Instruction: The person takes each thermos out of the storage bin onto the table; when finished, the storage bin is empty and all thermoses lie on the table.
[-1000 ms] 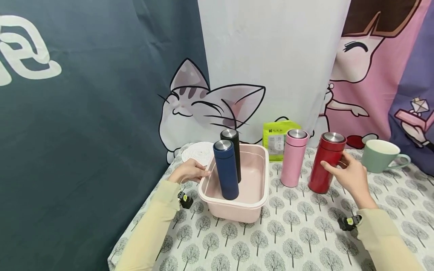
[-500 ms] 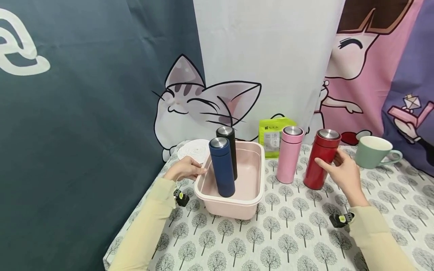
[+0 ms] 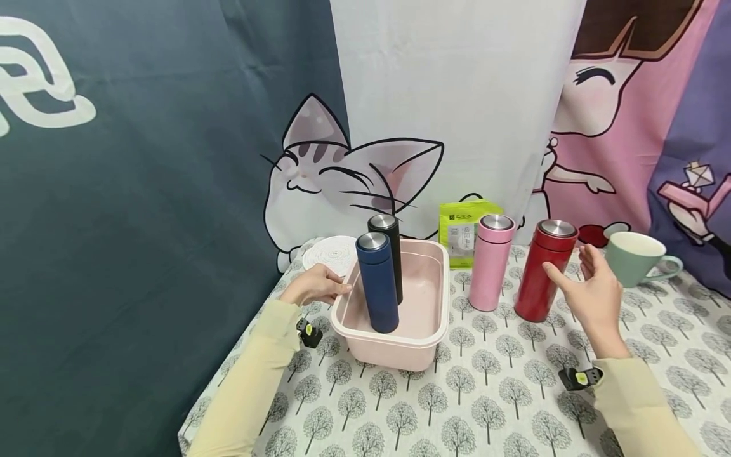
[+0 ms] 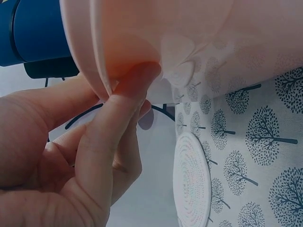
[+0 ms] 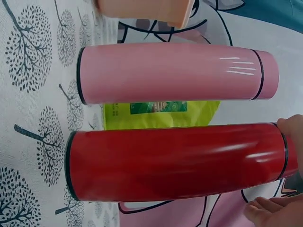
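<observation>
My left hand (image 3: 314,285) pinches the left rim of a pale pink plastic basin (image 3: 394,354), thumb on one side of the wall and fingers on the other in the left wrist view. Two thermos bottles stand upright inside it, a blue one (image 3: 379,285) and behind it a black one (image 3: 396,251). My right hand (image 3: 594,301) is spread beside an upright red thermos bottle (image 3: 539,279), the thumb overlapping its front and the other fingers apart from its right side. A pink thermos bottle (image 3: 490,273) stands just left of the red one.
Behind the pink bottle stands a green packet (image 3: 457,238). A light green mug (image 3: 631,260) is right of my right hand. Past my left hand lies a round white woven mat (image 3: 328,252). A tree-patterned cloth (image 3: 485,393) covers the table; printed curtains hang behind.
My right hand's fingers have come off the red bottle's right side and spread, the hand shifting slightly right. The left hand stays on the basin's rim.
</observation>
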A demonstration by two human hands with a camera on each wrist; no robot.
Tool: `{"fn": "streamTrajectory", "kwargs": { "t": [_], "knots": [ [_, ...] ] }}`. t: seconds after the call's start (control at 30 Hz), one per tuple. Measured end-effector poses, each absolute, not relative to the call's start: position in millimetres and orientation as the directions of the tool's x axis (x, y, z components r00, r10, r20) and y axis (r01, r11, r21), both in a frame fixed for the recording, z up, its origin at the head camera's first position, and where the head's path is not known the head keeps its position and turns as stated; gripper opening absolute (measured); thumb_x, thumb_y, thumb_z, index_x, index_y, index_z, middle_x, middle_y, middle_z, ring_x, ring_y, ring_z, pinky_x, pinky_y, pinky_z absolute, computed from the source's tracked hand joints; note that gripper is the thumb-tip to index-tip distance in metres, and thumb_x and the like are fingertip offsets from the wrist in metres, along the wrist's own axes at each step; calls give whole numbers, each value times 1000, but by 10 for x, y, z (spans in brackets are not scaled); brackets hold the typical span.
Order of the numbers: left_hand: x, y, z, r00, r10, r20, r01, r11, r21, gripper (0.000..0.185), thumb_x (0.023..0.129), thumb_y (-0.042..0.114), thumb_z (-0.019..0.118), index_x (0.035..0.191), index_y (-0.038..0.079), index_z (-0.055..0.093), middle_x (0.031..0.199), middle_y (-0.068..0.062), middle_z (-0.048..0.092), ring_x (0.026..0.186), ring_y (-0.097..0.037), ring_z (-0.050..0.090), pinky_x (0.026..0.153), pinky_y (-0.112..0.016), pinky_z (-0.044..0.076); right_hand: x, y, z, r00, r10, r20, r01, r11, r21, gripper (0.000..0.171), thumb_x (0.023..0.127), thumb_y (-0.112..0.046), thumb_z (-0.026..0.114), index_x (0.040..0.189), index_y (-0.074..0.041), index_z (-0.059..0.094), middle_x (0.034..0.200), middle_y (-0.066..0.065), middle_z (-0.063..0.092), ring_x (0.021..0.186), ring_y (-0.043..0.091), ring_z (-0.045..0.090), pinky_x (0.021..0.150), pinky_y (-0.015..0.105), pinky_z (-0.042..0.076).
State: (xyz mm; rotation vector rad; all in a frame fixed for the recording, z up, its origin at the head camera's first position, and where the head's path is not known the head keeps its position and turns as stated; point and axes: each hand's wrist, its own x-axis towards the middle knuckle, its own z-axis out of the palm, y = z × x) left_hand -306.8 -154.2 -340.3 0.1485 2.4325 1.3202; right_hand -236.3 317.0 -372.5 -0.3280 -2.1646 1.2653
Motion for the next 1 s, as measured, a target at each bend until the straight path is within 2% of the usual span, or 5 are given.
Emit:
{"fn": "streamTrajectory", "kwargs": {
  "t": [0.27,0.37,0.53,0.63,1.0],
  "knots": [
    [-3041,-1530,-3359,-928,268,-260,-63,575,816,33,91,13,70,112,-12,64,99,-23,72,76,-19,71,78,-34,63,-2223,3096,-3757,-769,541,341,-25,507,-862,78,85,-35,76,149,-10,39,146,15,49,136,29,46,118,33,36],
    [-3037,-1534,-3353,-929,263,-261,-65,577,814,33,91,13,70,113,-12,64,98,-22,72,75,-18,71,78,-34,63,-2177,3024,-3752,-731,576,365,-31,506,-862,71,83,-35,78,144,-12,47,138,13,58,126,9,55,116,25,34],
    [-3050,-1540,-3361,-933,259,-251,-68,558,827,32,91,11,70,111,-12,65,96,-21,72,73,-17,70,77,-34,63,-2143,2881,-3724,-691,573,439,-105,522,-847,57,82,-33,80,131,-11,60,113,0,71,88,-20,51,89,9,38],
    [-3053,-1544,-3370,-933,261,-249,-65,558,827,31,91,11,70,110,-12,65,94,-20,72,71,-17,70,76,-34,63,-2136,2807,-3720,-708,547,446,-134,516,-846,52,82,-32,79,126,-10,64,104,-7,71,85,-18,53,79,4,42],
    [-3055,-1551,-3408,-932,262,-251,-57,579,813,33,91,13,71,112,-12,65,96,-21,72,77,-20,71,78,-34,63,-2184,2608,-3803,-756,487,438,-216,447,-868,44,81,-23,82,118,-6,66,100,-9,70,87,-11,62,79,2,49]
  ]
}}
